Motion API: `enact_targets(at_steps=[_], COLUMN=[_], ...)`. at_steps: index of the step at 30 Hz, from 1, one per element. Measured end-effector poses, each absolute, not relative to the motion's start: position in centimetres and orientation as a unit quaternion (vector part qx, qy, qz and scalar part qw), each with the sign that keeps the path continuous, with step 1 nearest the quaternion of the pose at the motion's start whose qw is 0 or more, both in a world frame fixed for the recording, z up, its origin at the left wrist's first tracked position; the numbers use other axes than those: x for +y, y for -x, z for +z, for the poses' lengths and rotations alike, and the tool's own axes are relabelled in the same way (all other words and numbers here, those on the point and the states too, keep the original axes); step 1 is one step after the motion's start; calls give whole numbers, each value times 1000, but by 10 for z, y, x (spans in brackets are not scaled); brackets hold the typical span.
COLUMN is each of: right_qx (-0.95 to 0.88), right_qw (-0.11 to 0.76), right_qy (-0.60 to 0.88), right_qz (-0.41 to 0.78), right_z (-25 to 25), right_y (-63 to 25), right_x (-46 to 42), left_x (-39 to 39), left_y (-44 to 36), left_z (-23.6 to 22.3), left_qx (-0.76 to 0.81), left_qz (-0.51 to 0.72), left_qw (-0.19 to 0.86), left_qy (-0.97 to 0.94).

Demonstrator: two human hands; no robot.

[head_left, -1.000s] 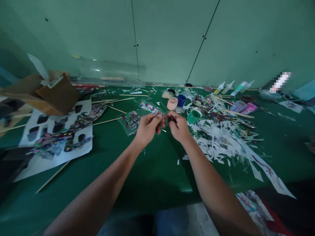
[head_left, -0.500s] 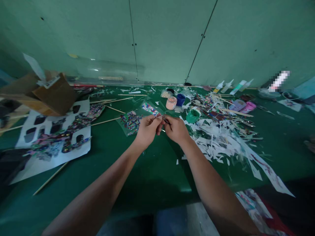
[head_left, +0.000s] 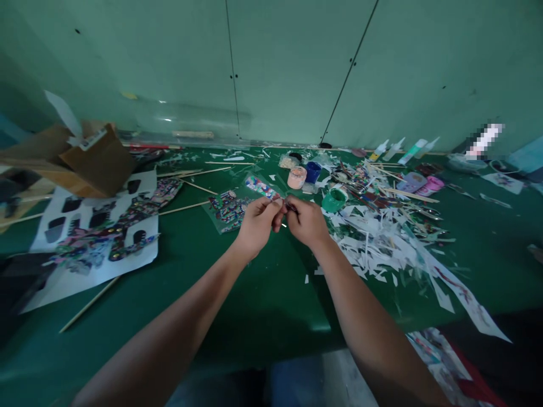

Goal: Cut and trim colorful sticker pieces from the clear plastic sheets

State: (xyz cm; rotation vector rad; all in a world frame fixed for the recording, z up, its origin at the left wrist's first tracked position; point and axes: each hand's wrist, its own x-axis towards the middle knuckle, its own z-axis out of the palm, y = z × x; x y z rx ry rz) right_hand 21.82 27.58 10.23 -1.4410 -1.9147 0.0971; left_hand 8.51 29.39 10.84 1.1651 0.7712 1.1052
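Observation:
My left hand [head_left: 257,225] is closed in a pinch on a colourful patterned strip [head_left: 258,185], which runs up and left from behind the fingers. My right hand [head_left: 306,222] is curled round a small dark tool [head_left: 291,207], mostly hidden by the fingers. The fingertips of both hands meet or nearly meet above the green table. Beside my left hand lies a clear plastic sheet or bag with patterned multicoloured pieces [head_left: 229,210]. Near my right hand stands an open jar of green paint [head_left: 335,199].
Peach [head_left: 297,177] and blue [head_left: 313,172] jars stand behind the hands. White paper scraps [head_left: 369,240] heap at right, with glue bottles [head_left: 413,151] near the wall. At left are a printed sheet [head_left: 139,254], wooden sticks [head_left: 90,305] and a cardboard box [head_left: 95,164].
My right hand has moved left so its fingertips reach those of my left hand. The patterned strip has shifted slightly right. The view swayed a little.

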Motion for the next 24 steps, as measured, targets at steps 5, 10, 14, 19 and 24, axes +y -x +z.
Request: enact_targets(at_steps=[5, 10, 14, 19, 24], right_qx=[-745, -743, -731, -722, -715], right_qw=[335, 319, 318, 313, 309], right_qy=[577, 588, 603, 616, 626], right_qz=[23, 19, 21, 34, 38], right_z=[100, 100, 102, 102, 102], right_y=[-213, -209, -205, -201, -200], right_x=[276, 276, 274, 274, 274], left_x=[297, 296, 296, 295, 296], left_y=[-85, -85, -86, -85, -83], left_z=[108, 108, 108, 111, 112], left_qx=[335, 327, 331, 337, 347], left_qz=[488, 486, 493, 488, 478], left_qw=[646, 651, 652, 651, 665], left_qy=[-483, -482, -472, -474, -457])
